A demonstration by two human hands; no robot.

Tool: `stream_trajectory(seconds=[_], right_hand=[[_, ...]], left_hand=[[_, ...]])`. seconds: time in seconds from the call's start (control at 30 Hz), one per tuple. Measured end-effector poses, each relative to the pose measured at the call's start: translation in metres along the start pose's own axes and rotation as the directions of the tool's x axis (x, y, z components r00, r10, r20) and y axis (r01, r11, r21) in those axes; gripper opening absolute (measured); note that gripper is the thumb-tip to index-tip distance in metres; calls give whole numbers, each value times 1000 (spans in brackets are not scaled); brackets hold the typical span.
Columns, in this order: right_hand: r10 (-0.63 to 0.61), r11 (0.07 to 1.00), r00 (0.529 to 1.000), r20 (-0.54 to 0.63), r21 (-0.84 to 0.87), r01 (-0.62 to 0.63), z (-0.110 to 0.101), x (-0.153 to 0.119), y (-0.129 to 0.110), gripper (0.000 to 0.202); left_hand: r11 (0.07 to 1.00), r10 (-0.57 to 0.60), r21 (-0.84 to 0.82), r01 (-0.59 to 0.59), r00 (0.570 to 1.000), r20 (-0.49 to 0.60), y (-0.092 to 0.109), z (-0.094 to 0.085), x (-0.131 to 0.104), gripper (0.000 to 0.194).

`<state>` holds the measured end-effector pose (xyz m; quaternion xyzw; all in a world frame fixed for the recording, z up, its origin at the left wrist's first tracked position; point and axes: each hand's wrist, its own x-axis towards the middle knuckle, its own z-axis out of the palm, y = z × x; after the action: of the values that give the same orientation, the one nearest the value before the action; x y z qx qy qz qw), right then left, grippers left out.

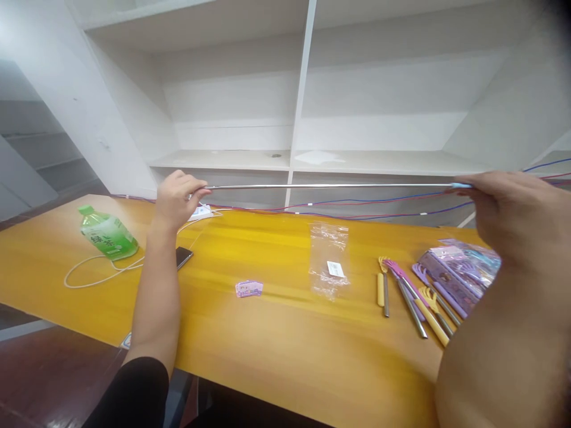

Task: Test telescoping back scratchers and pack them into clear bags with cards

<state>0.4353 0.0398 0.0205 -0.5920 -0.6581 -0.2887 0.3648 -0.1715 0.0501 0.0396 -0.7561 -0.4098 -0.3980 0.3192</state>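
the left hand [172,202] is pinching one end of a thin metal rod [330,186], its thumb and forefinger closing together on it. the right hand [521,208] is gripping the other end at a light blue part [461,185], its visible fingers clamping there, while some of them are hiding behind the hand. the rod is running almost level between the two hands, hanging above the far side of the wooden table [276,356] and in front of the white shelves [379,160].

the step in hand seems to be holding the rod out at length, possibly stretching it or checking it. the next move would be calling for firm pinches at both ends and an even, straight pull or push, so that the slender shaft is not bending.

below, a clear plastic bag [321,252] is lying flat, with small purple cards [250,289] resting nearer the left arm. several hand-headed sticks [432,324] are lying beside some wrapped packets [464,267], near the right forearm.
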Motion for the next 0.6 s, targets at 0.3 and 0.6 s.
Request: stream_trajectory(seconds=[0.3, 0.6], right_hand=[[118, 992, 993, -6, 50, -117, 13, -3, 39, 30], [126, 977, 992, 16, 173, -127, 21, 3, 34, 24]], left_hand=[[998, -25, 65, 25, 1000, -12, -8, 21, -2, 39], [995, -11, 97, 21, 995, -100, -15, 20, -8, 39]])
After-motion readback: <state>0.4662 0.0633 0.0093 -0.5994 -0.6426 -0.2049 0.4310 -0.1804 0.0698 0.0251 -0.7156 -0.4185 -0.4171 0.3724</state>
